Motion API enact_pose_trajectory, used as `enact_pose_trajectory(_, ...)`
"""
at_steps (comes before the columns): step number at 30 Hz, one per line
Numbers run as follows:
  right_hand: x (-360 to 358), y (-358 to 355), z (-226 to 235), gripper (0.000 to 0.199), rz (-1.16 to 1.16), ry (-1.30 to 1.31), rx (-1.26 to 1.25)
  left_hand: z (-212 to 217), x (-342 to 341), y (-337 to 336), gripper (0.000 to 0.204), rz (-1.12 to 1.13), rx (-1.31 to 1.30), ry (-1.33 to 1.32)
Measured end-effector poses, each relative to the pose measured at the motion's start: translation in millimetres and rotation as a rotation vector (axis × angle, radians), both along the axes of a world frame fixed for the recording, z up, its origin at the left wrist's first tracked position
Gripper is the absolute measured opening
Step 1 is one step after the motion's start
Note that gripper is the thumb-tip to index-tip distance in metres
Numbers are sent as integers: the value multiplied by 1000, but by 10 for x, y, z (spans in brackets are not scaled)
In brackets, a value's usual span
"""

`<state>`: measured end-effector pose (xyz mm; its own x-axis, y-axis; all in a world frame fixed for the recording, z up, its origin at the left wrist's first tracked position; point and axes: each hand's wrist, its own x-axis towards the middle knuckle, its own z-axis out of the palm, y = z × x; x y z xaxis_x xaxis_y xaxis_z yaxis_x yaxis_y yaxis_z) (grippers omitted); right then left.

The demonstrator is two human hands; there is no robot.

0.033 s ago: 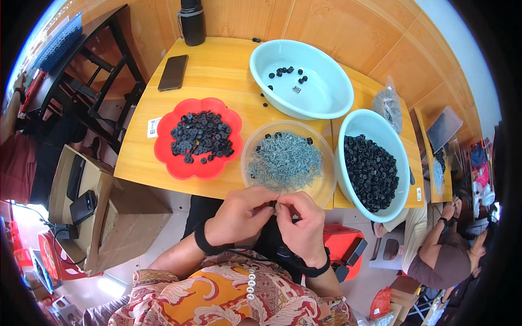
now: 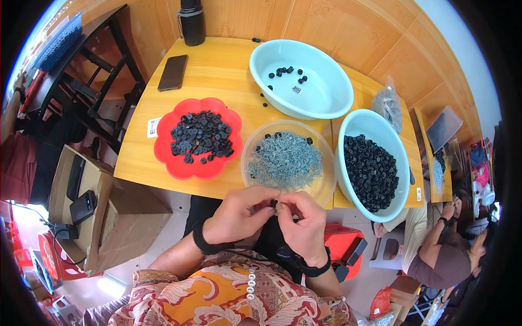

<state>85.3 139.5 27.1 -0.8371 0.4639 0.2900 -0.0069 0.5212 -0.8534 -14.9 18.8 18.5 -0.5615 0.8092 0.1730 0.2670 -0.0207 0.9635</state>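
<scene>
At the table's front edge, my left hand [image 2: 237, 216] and my right hand [image 2: 303, 224] meet with fingers pinched together. Between their fingertips is a small black plastic part [image 2: 273, 203], mostly covered by the fingers. Whether a screw is in it too, I cannot make out. Just beyond the hands stands a clear round tray [image 2: 329, 185] full of silvery screws [image 2: 285, 163], a few black pieces among them. Left of it, a red flower-shaped dish [image 2: 166, 158] holds black washers [image 2: 201, 135]. To the right, a pale blue basin [image 2: 403, 176] contains many black caps [image 2: 370, 171].
Behind the tray is another pale blue basin [image 2: 331, 89] with several black pieces. A dark phone [image 2: 173, 73], a black flask [image 2: 192, 24] and a clear bag [image 2: 387, 108] lie around the table. A cardboard box [image 2: 136, 217] stands at left; a co-worker [image 2: 443, 261] sits at right.
My fingertips have shifted very slightly around the small black part, which shows a little more plainly between them. All else looks the same.
</scene>
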Motion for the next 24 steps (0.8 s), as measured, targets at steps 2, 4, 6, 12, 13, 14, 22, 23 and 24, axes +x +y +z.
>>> enact_pose_trajectory(2,18,13,-16,11,6,2,-112,-89,8,-19,21,-26,90,-196)
enact_pose_trajectory(4,25,14,-8,10,45,-66,-457,-109,-10,-36,20,-46,180,-389)
enact_pose_trajectory(6,25,18,-4,10,72,-53,-600,-90,-32,-39,19,-127,210,-564)
enact_pose_trajectory(12,31,154,-110,14,146,-13,-843,-154,-29,52,19,-94,120,-626)
enact_pose_trajectory(13,37,146,-123,14,134,-28,-858,-158,-15,48,19,-127,125,-627)
enact_pose_trajectory(14,15,146,-145,15,161,-53,-858,-174,-9,25,19,-62,105,-605)
enact_pose_trajectory(22,16,163,-107,11,257,-35,-838,-322,-25,4,17,-33,153,-666)
enact_pose_trajectory(23,26,165,-101,11,281,-47,-853,-331,-30,14,17,-50,152,-667)
enact_pose_trajectory(24,44,177,-118,15,273,-55,-867,-341,-38,26,17,-57,186,-805)
